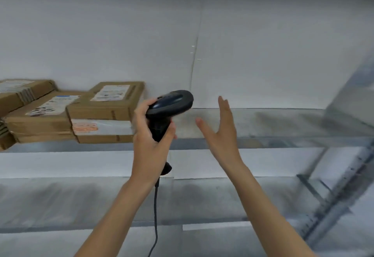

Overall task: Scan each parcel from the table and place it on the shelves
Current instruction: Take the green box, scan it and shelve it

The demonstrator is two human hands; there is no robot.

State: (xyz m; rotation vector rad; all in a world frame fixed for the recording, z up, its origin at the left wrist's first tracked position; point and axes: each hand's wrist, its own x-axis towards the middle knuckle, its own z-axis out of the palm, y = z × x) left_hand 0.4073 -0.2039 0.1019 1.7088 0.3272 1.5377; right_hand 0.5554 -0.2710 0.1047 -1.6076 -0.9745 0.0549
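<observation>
**Holding scanner at the shelves, right hand free**

Gripping the black barcode scanner (166, 113) by its handle, the left hand (149, 141) has fingers and thumb wrapped round the grip, scanner head up and angled to the right. A dark cable (155, 216) hangs from the base of the handle and runs down between the forearms to the lower edge of the view.

The right hand (221, 131) is released: fingers straight and loosely spread, palm facing left toward the scanner, holding nothing. It is raised just beside the scanner head, not touching it.

Both hands are up in front of a metal shelf (263, 123). Behind the right hand, that stretch of the shelf is bare metal.

Parcels sit at the left end of this same shelf, stacked:
- a brown cardboard parcel (109, 103) with a white label on top, nearest the left hand, top of the stack;
- a white and orange labelled parcel (101, 127) directly under it;
- a second brown box (40, 115) to the left, label partly blurred;
- a third box (22, 91) at the far left, behind.

A lower shelf (202, 200) runs beneath. A perforated metal upright (334, 202) stands at right. Plain pale wall (182, 24) behind.
</observation>
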